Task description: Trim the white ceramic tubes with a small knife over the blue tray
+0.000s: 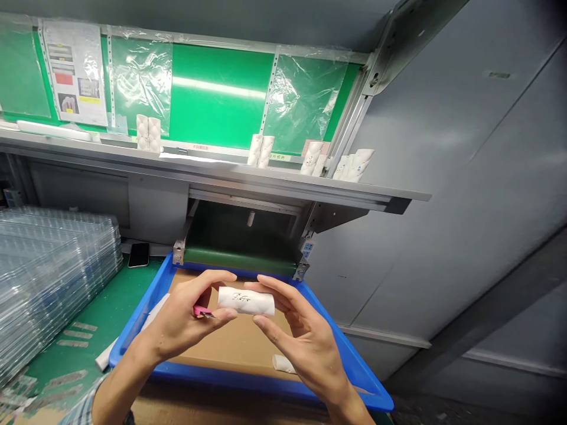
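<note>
A white quilted tube point(246, 301) with dark script lettering lies crosswise between my hands, above a blue tray point(212, 373) lined with brown cardboard. My left hand point(188, 316) is closed on its left end with thumb and fingertips. A pink-handled tool point(202, 311) with a small metal tip is also tucked in that hand; its kind is unclear. The tube's right end is gripped by my right hand point(301, 321), thumb below and fingers above. Down in the tray, a second white tube point(282, 363) rests partly hidden behind my right hand.
Behind the tray is a green conveyor belt point(239, 255) carrying a small white tube point(250, 218). Clear plastic trays point(57, 283) are stacked at left, near a phone point(139, 255). A shelf point(212, 171) above holds several white tubes point(148, 134).
</note>
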Demonstrator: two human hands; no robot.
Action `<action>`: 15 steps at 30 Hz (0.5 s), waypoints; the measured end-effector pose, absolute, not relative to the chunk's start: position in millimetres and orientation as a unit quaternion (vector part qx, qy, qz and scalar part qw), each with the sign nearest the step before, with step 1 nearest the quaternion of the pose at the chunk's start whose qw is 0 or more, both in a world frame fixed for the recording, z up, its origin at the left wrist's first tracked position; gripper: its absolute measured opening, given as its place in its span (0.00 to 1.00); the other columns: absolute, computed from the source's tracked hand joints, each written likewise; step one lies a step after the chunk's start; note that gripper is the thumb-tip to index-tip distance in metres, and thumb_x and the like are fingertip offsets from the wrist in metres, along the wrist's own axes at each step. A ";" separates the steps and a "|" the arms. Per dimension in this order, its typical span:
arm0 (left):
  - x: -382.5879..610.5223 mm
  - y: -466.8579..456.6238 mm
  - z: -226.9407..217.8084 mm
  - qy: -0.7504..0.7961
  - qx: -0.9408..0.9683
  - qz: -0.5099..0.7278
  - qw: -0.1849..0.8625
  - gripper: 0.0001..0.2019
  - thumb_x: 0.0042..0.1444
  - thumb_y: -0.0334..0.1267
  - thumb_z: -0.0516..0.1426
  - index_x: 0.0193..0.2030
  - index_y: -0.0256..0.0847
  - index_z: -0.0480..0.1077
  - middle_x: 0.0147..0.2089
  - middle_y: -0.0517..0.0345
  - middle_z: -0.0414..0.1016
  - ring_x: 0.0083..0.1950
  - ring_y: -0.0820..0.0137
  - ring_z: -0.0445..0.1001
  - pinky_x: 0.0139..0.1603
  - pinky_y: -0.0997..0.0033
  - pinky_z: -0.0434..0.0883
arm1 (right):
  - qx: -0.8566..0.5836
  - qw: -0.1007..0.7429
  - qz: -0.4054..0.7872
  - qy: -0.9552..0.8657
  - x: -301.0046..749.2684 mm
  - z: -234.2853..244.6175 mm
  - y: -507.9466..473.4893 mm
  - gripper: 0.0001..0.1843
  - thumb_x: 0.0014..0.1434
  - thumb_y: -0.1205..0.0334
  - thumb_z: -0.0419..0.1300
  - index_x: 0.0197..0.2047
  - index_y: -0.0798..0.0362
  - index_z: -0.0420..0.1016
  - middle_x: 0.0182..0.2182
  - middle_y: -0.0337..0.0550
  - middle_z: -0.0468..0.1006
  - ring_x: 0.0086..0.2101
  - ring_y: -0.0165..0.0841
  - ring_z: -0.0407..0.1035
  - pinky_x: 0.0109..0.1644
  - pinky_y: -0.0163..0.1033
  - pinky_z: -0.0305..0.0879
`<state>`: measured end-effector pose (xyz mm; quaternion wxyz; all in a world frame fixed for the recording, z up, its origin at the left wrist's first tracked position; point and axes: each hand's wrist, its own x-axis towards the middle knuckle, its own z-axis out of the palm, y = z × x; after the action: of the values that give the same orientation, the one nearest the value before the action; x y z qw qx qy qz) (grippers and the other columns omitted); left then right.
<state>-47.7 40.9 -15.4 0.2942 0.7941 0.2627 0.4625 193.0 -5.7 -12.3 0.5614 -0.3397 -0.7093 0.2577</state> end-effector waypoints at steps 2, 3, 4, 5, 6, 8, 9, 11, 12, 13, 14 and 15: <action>-47.7 41.1 -16.0 0.270 0.797 0.455 0.292 0.16 0.69 0.48 0.63 0.58 0.43 0.75 0.43 0.58 0.80 0.34 0.71 0.71 0.35 0.73 0.66 | -0.338 0.563 0.251 -0.711 193.2 -12.8 -6.0 0.26 0.69 0.60 0.72 0.67 0.38 0.75 0.57 0.42 0.85 0.56 0.37 0.81 0.66 0.41 0.77; -47.5 40.9 -15.9 0.270 0.798 0.455 0.289 0.14 0.70 0.48 0.63 0.56 0.43 0.76 0.43 0.58 0.80 0.34 0.71 0.71 0.35 0.73 0.66 | -0.338 0.563 0.250 -0.712 193.3 -13.0 -6.0 0.26 0.69 0.60 0.72 0.67 0.37 0.75 0.58 0.41 0.85 0.57 0.36 0.81 0.66 0.40 0.76; -47.1 40.6 -15.5 0.269 0.798 0.457 0.286 0.14 0.70 0.47 0.63 0.55 0.43 0.76 0.42 0.59 0.80 0.34 0.71 0.70 0.35 0.73 0.66 | -0.337 0.563 0.251 -0.711 193.5 -13.1 -5.9 0.26 0.69 0.60 0.72 0.67 0.37 0.75 0.58 0.41 0.85 0.57 0.35 0.80 0.66 0.39 0.76; -46.7 40.1 -15.1 0.267 0.798 0.460 0.285 0.13 0.70 0.47 0.63 0.55 0.43 0.76 0.42 0.59 0.80 0.35 0.72 0.70 0.36 0.74 0.66 | -0.337 0.563 0.254 -0.711 193.5 -13.3 -5.6 0.26 0.69 0.60 0.72 0.67 0.36 0.75 0.58 0.40 0.85 0.57 0.35 0.80 0.66 0.38 0.76; -46.3 39.6 -14.8 0.264 0.797 0.463 0.283 0.13 0.69 0.47 0.63 0.55 0.43 0.76 0.42 0.60 0.80 0.35 0.72 0.70 0.36 0.74 0.66 | -0.335 0.563 0.257 -0.710 193.5 -13.4 -5.3 0.26 0.69 0.60 0.72 0.67 0.36 0.75 0.58 0.39 0.85 0.57 0.34 0.81 0.65 0.37 0.77; -45.8 38.9 -14.4 0.263 0.798 0.465 0.280 0.12 0.69 0.46 0.64 0.55 0.44 0.76 0.42 0.60 0.80 0.35 0.72 0.70 0.37 0.74 0.66 | -0.333 0.566 0.260 -0.708 193.4 -14.0 -4.7 0.26 0.69 0.59 0.72 0.67 0.36 0.75 0.57 0.39 0.86 0.56 0.33 0.81 0.64 0.35 0.77; -45.7 38.8 -14.3 0.263 0.798 0.466 0.277 0.12 0.69 0.45 0.64 0.55 0.44 0.76 0.42 0.61 0.80 0.35 0.72 0.70 0.36 0.75 0.66 | -0.331 0.567 0.259 -0.708 193.4 -14.4 -4.4 0.25 0.69 0.59 0.72 0.66 0.36 0.75 0.57 0.39 0.86 0.56 0.33 0.82 0.63 0.35 0.78; -45.7 39.1 -14.3 0.261 0.800 0.467 0.271 0.12 0.69 0.45 0.64 0.55 0.45 0.76 0.42 0.61 0.80 0.34 0.72 0.69 0.36 0.75 0.66 | -0.332 0.569 0.251 -0.709 193.4 -15.4 -4.2 0.25 0.69 0.59 0.72 0.66 0.36 0.75 0.56 0.38 0.86 0.55 0.33 0.82 0.63 0.34 0.78; -45.7 39.4 -14.3 0.259 0.800 0.469 0.269 0.11 0.69 0.44 0.64 0.55 0.45 0.76 0.42 0.62 0.80 0.34 0.73 0.69 0.36 0.75 0.65 | -0.333 0.570 0.246 -0.710 193.5 -15.8 -4.2 0.25 0.69 0.59 0.72 0.66 0.36 0.75 0.56 0.39 0.86 0.55 0.33 0.82 0.63 0.35 0.78; -45.7 39.7 -14.3 0.256 0.801 0.471 0.267 0.11 0.69 0.44 0.64 0.55 0.46 0.76 0.42 0.62 0.80 0.34 0.73 0.69 0.36 0.75 0.65 | -0.334 0.570 0.242 -0.710 193.7 -16.2 -4.3 0.25 0.69 0.59 0.71 0.67 0.36 0.76 0.56 0.39 0.86 0.54 0.33 0.82 0.63 0.36 0.78; -45.7 40.0 -14.3 0.254 0.801 0.473 0.266 0.11 0.69 0.44 0.64 0.55 0.46 0.76 0.42 0.62 0.80 0.34 0.73 0.69 0.36 0.75 0.65 | -0.335 0.571 0.237 -0.711 193.8 -16.3 -4.4 0.25 0.69 0.58 0.71 0.67 0.37 0.76 0.56 0.40 0.87 0.54 0.34 0.82 0.63 0.37 0.79; -45.7 40.2 -14.3 0.252 0.801 0.474 0.266 0.11 0.69 0.43 0.64 0.55 0.46 0.76 0.43 0.62 0.80 0.34 0.73 0.69 0.36 0.76 0.65 | -0.335 0.571 0.233 -0.712 193.8 -16.3 -4.5 0.25 0.69 0.58 0.71 0.67 0.38 0.76 0.55 0.41 0.87 0.54 0.35 0.83 0.63 0.38 0.79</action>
<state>-45.7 40.2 -14.3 0.2661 0.8008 0.2520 0.4738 193.8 -4.5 -16.3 0.5715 -0.3352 -0.7119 0.2329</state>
